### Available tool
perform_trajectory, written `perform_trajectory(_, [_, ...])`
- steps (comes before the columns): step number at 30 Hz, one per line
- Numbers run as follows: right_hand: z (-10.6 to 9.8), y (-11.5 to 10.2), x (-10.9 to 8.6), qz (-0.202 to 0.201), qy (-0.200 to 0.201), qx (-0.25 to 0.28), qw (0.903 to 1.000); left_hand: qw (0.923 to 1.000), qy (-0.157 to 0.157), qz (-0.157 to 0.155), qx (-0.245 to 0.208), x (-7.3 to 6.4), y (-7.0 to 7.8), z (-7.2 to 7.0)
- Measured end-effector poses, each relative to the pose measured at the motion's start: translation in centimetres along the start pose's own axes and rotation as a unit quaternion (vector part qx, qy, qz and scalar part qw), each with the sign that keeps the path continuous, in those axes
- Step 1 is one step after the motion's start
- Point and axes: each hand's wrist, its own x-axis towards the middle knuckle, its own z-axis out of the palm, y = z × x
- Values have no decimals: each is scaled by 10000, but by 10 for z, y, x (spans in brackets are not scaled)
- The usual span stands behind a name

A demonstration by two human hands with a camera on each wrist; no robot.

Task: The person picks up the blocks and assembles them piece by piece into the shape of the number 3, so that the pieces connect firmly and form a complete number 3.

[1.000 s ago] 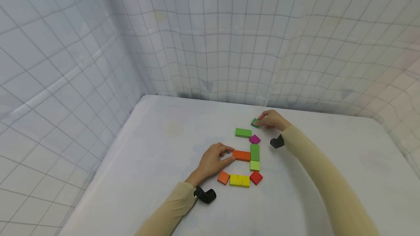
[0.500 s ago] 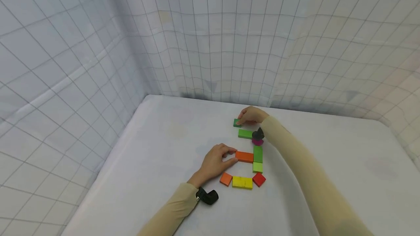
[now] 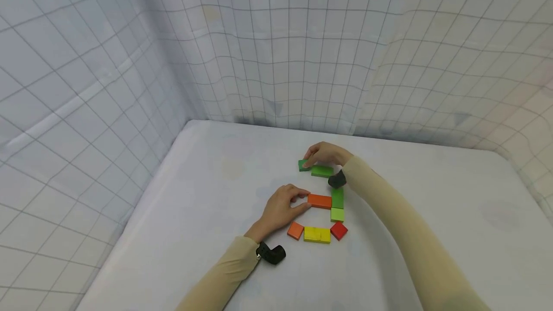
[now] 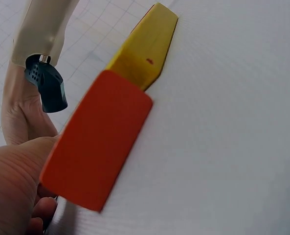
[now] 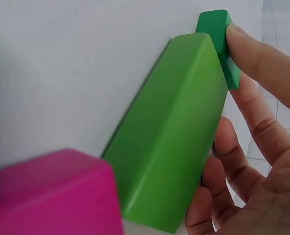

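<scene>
In the head view, my right hand (image 3: 325, 153) pinches a small dark green block (image 3: 303, 165) between thumb and finger. The right wrist view has this block (image 5: 215, 36) at the far end of a longer green block (image 5: 169, 122). My left hand (image 3: 281, 208) holds the left end of an orange-red block (image 3: 319, 201), its thumb and index finger on either side of that end. Seen from the left wrist, the left hand (image 4: 12, 181) lies behind a small orange block (image 4: 98, 139), and the orange-red block is hidden.
A magenta block (image 5: 56, 191) is near the right wrist camera. An upright green block (image 3: 338, 198) meets the orange-red one, with a lime block (image 3: 337, 214) below. Nearer are a yellow block (image 3: 317, 234) and a red one (image 3: 339, 230). Gridded white curtains (image 3: 276, 61) surround the table.
My right hand has carried the dark green block leftward, then slightly nearer, to the longer green block's left end. The left hand keeps its place at the orange-red block.
</scene>
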Motion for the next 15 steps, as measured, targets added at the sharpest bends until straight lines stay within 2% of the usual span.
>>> perform_trajectory(9, [1,4,-2,-304,-233,-10,9993,10000,35,30,4,0,-2,1])
perform_trajectory(15, [2,6,-3,-315,-299,11,9991,10000,42,83,25,1,-2,1])
